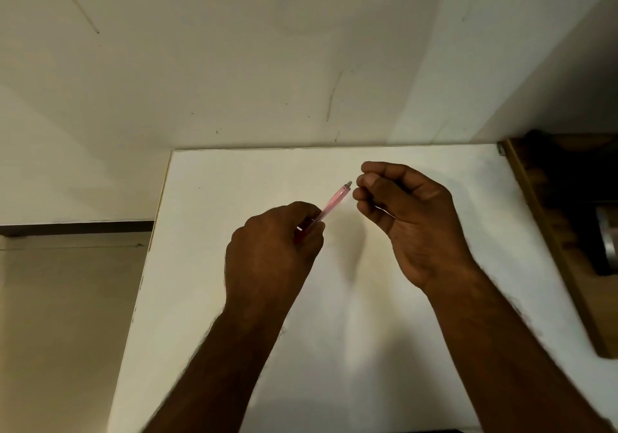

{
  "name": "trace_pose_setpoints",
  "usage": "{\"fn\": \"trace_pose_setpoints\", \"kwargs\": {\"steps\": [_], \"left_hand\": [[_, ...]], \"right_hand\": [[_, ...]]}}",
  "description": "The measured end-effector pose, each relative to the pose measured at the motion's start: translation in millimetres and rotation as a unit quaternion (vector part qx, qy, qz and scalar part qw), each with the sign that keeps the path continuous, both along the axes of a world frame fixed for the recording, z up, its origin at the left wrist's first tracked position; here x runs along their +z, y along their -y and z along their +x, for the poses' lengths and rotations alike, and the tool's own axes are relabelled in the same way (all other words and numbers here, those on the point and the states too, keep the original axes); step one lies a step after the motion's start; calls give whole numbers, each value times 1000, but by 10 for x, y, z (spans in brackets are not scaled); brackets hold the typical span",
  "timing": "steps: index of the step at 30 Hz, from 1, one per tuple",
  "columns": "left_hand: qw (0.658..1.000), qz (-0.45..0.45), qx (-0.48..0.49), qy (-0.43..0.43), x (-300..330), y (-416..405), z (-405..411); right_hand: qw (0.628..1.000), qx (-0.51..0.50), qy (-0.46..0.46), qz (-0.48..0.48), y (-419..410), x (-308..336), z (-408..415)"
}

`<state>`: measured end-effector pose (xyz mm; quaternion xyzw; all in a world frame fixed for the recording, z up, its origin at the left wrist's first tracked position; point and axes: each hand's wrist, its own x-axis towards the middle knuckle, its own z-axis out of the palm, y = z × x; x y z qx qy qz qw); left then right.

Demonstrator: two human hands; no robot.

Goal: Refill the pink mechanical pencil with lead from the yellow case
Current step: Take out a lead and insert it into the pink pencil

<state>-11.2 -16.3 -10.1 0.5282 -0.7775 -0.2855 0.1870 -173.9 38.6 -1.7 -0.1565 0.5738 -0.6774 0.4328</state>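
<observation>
Two hands: pink pencil (329,206) in left (272,252), tip near right (411,218).

White table against a cracked wall.
The table (401,349) sits in a corner of off-white walls (234,64) with thin cracks; a wooden shelf (548,248) stands to its right, beige floor (67,332) to its left.

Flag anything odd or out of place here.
The yellow case is nowhere in view on the white table. Otherwise nothing stands out: left hand holds the pink pencil, right hand pinched beside its end.
</observation>
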Motion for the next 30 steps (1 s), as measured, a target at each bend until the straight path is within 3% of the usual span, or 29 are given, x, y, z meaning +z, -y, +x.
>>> {"fn": "trace_pose_setpoints", "kwargs": {"steps": [9,19,30], "left_hand": [[1000,-11,-8,4,-13,-6,-9],[1000,-11,-17,1,-17,6,26],[999,-19,-38,-32,-37,-13,6]], "right_hand": [[999,7,-54,2,2,-33,26],[979,38,-201,2,19,-63,35],[980,75,-182,4,20,-59,25]]}}
